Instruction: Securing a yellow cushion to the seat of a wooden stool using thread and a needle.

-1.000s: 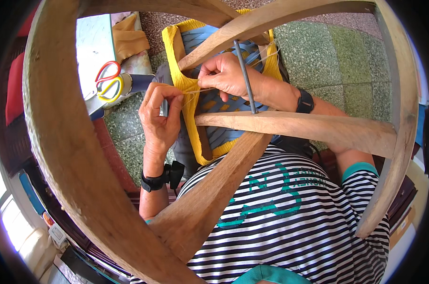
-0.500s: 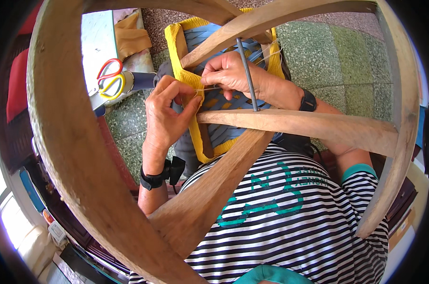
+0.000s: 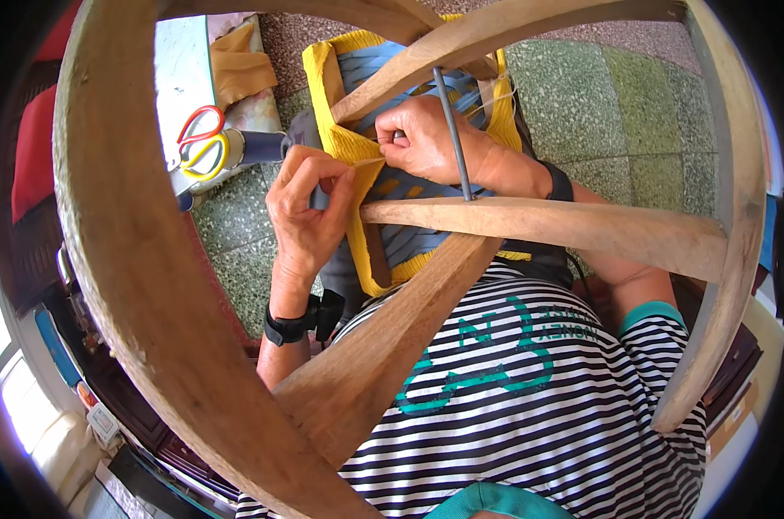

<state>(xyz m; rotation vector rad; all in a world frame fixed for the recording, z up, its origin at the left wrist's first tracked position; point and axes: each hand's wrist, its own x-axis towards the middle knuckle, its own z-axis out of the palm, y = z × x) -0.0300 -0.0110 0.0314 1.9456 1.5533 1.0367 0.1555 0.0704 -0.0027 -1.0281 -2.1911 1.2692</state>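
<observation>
Behind the crossing wooden bars, one woven panel [image 3: 409,186] with a yellow border and grey-blue strips is lying in the person's lap, its far end reaching out over the speckled green floor [image 3: 634,104]. One pale thread [image 3: 368,161] is running along the panel's left yellow edge, between the two hands. The right hand [image 3: 426,138] is resting on the panel's upper part, its thumb and forefinger pinched together on the thread just beside the yellow border. The left hand [image 3: 310,212] is lying against the same edge, its fingers curled and its fingertips pressing on the yellow border where the thread ends; whether they are pinching the thread itself I cannot tell. Each wrist is wearing one dark band, two in all.

One thin grey metal rod [image 3: 452,138] is standing upright in front of the right hand, rising from the horizontal bar. Four bars of the wooden frame [image 3: 132,259] are showing: a broad curved one on the left, a horizontal one across the middle, a diagonal one under it and an arched one along the top and right. One pair of scissors [image 3: 200,143] with a red and a yellow handle loop is lying on a pale board at the upper left, well apart from the hands.

Compared with half a second ago, the left hand is sitting a little lower along the yellow edge, and the right hand is staying in place by the rod.
</observation>
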